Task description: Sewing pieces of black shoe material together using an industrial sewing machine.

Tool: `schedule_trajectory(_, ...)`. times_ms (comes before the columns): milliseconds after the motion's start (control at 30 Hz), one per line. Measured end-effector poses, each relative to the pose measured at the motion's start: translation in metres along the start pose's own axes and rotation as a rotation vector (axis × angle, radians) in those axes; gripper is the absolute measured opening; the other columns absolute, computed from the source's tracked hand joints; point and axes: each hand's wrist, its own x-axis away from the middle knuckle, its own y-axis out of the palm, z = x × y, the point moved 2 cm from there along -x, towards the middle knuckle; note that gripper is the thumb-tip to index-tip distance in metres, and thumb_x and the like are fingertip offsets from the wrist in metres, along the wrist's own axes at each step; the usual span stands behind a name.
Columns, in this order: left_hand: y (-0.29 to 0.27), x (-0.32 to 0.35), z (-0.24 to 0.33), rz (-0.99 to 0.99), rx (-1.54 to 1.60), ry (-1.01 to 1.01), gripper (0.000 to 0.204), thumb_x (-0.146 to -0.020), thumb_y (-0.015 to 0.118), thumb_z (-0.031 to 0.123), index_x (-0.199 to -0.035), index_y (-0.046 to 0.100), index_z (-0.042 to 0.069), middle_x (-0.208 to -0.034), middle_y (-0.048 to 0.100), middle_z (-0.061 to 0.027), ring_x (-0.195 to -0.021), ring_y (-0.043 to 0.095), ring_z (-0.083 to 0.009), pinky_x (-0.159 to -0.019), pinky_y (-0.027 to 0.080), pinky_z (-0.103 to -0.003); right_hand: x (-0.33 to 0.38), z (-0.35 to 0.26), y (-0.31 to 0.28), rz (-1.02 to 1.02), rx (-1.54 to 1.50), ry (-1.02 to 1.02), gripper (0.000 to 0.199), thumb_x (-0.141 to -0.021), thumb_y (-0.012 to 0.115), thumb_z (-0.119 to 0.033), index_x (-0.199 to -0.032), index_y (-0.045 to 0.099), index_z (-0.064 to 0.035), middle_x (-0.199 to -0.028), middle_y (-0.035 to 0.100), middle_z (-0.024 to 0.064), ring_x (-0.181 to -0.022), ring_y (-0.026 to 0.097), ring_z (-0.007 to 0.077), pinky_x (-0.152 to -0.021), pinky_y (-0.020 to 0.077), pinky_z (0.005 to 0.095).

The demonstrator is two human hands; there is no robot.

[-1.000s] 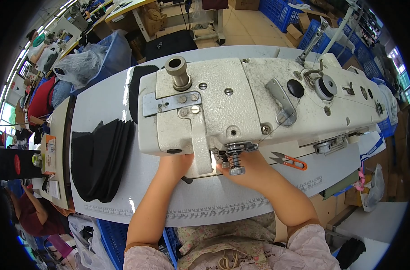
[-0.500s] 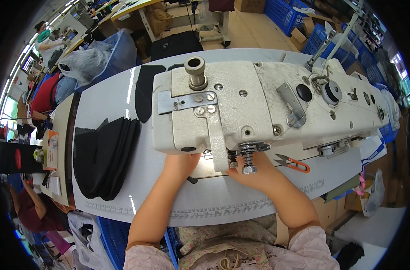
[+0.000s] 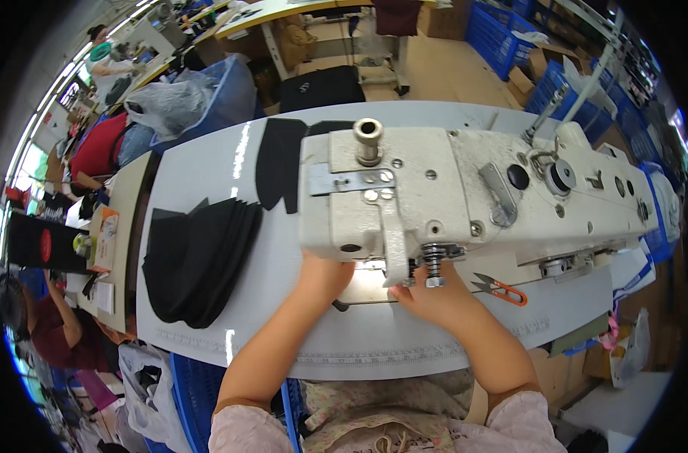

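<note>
A white sewing machine point(image 3: 419, 189) spans the middle, its lit needle area below the head. My left hand point(image 3: 327, 278) reaches under the machine's left end; its fingers are hidden there. A scrap of black fabric point(image 3: 341, 306) pokes out beside that hand. Close to the presser mechanism, my right hand point(image 3: 435, 296) has its visible fingers bent together toward the lit plate; whatever they hold is out of sight. Orange-handled thread snips point(image 3: 502, 289) lie on the table right of my right hand.
A stack of black fabric pieces point(image 3: 197, 260) lies on the white table point(image 3: 283, 351) at left. More flat black pieces point(image 3: 278, 162) sit behind the machine head. Blue crates point(image 3: 491, 38) stand at the back right, and a blue bin point(image 3: 227, 98) with plastic bags at back left.
The whole view has shifted, so the machine and table appear farther right and slightly lower. Both hands stay under the machine head, with little visible movement relative to it.
</note>
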Motion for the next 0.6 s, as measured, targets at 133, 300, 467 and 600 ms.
schedule_trajectory(133,-0.044,-0.005,0.0,0.178,-0.1,-0.075,0.013,-0.082,0.057,0.013,-0.079,0.058,0.0,-0.077,0.059,-0.0166,-0.072,0.056,-0.0359,-0.06,0.043,-0.043,-0.003,-0.01,-0.009,-0.093,0.025,0.078,0.026,-0.075,0.062,-0.028,-0.069,0.059,-0.0029,-0.074,0.059,0.0129,-0.077,0.058,0.0307,-0.07,0.0433,0.043)
schedule_trajectory(300,-0.172,-0.003,0.005,0.512,-0.251,-0.618,0.031,-0.089,0.055,0.025,-0.079,0.056,-0.005,-0.07,0.057,-0.0139,-0.067,0.054,-0.0168,-0.061,0.041,-0.032,-0.002,-0.003,-0.011,-0.144,0.008,0.131,0.026,-0.075,0.062,-0.028,-0.068,0.059,-0.0034,-0.073,0.059,0.0124,-0.074,0.059,0.0308,-0.068,0.0431,0.0429)
schedule_trajectory(467,-0.271,0.069,-0.064,0.594,-0.581,-0.51,0.03,-0.083,0.058,0.024,-0.084,0.058,-0.006,-0.08,0.059,-0.0162,-0.08,0.057,-0.0315,-0.074,0.043,-0.038,-0.002,0.001,-0.004,-0.006,0.07,-0.004,0.027,-0.075,0.062,-0.029,-0.066,0.059,-0.0041,-0.07,0.058,0.0116,-0.071,0.059,0.0308,-0.068,0.0424,0.043)
schedule_trajectory(600,-0.282,0.089,-0.079,0.266,-1.005,-0.681,0.04,-0.075,0.064,0.026,-0.102,0.055,-0.002,-0.1,0.058,-0.0162,-0.1,0.051,-0.036,-0.085,0.041,-0.042,-0.007,0.005,-0.002,-0.505,0.056,0.168,0.047,-0.089,0.035,-0.051,-0.098,0.067,-0.0172,-0.111,0.05,0.0338,-0.099,0.055,0.0443,-0.096,0.0323,0.0504)
